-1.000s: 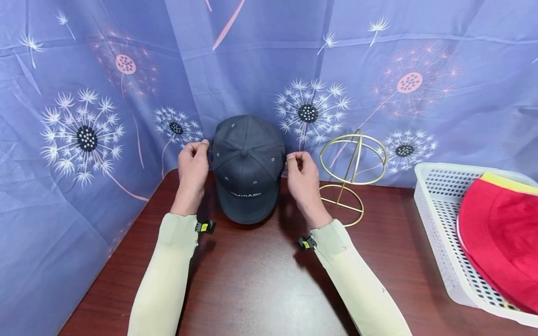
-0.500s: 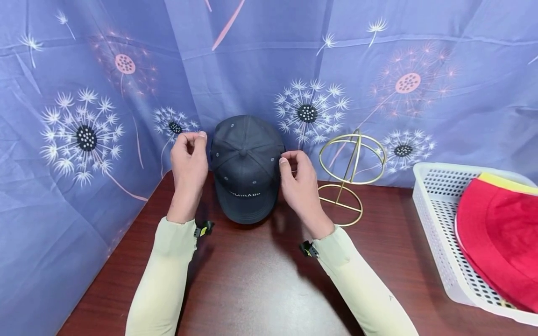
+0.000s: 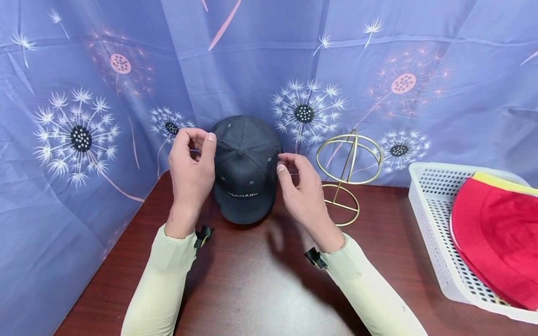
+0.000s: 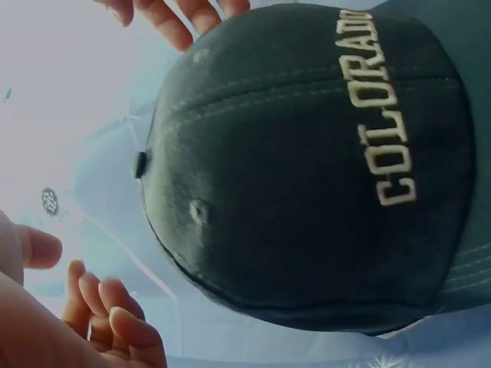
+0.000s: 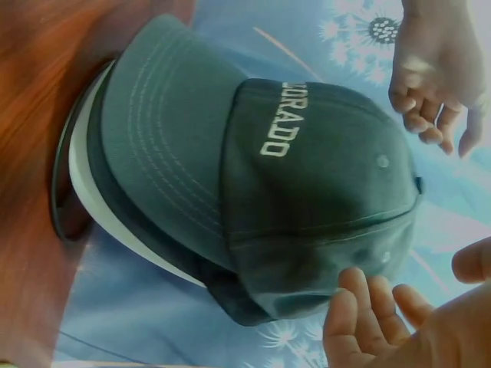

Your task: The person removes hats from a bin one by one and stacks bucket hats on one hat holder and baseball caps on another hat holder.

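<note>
A dark baseball cap (image 3: pixel 245 170) with pale COLORADO lettering sits raised at the back of the table, its brim toward me. The right wrist view shows a white edge (image 5: pixel 115 238) just below its brim and a dark ring (image 5: pixel 61 184) at the table; what bears the cap is mostly hidden. My left hand (image 3: pixel 191 170) is at the cap's left, fingers loosely bent and holding nothing; the left wrist view shows a gap between them. At the cap's right side is my right hand (image 3: pixel 304 191), its relaxed fingertips close to the fabric. Whether they touch it, I cannot tell.
A gold wire hat stand (image 3: pixel 349 177) stands right of my right hand. Farther right, a white perforated basket (image 3: pixel 433 233) holds a red hat (image 3: pixel 496 233) with a yellow edge. A blue dandelion-print curtain (image 3: pixel 260 56) hangs behind the brown table (image 3: pixel 235 289).
Both hands have come away from their hold on the cap's sides. The left went back, then toward the crown; the right shifted slightly toward me. The cap stays in place.
</note>
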A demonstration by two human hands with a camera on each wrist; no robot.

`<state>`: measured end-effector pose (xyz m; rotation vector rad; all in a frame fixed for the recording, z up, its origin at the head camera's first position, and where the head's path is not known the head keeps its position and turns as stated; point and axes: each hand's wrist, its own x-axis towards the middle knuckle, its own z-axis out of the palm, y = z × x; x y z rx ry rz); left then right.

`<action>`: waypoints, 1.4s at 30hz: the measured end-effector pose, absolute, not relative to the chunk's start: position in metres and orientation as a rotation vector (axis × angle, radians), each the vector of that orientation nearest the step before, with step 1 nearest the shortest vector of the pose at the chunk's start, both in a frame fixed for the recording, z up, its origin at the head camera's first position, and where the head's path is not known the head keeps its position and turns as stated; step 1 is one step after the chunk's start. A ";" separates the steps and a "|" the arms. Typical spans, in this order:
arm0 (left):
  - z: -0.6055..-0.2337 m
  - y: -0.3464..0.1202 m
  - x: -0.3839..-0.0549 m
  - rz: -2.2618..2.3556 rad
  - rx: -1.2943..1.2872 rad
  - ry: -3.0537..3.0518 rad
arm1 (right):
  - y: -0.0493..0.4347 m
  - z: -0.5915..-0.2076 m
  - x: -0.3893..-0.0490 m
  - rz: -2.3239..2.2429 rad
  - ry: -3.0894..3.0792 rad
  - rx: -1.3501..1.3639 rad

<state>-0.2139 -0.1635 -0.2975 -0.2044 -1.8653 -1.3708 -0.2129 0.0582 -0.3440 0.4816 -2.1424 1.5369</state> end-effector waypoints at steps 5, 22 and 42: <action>-0.297 -0.156 -0.207 -1.342 -0.343 -1.846 | 0.064 -0.340 -0.203 1.520 -2.125 0.535; -0.296 -0.122 -0.186 -1.242 -0.722 -1.847 | 0.086 -0.334 -0.173 1.389 -2.029 0.728; -0.302 -0.098 -0.176 -1.198 -0.890 -1.876 | 0.122 -0.301 -0.153 1.378 -1.976 0.706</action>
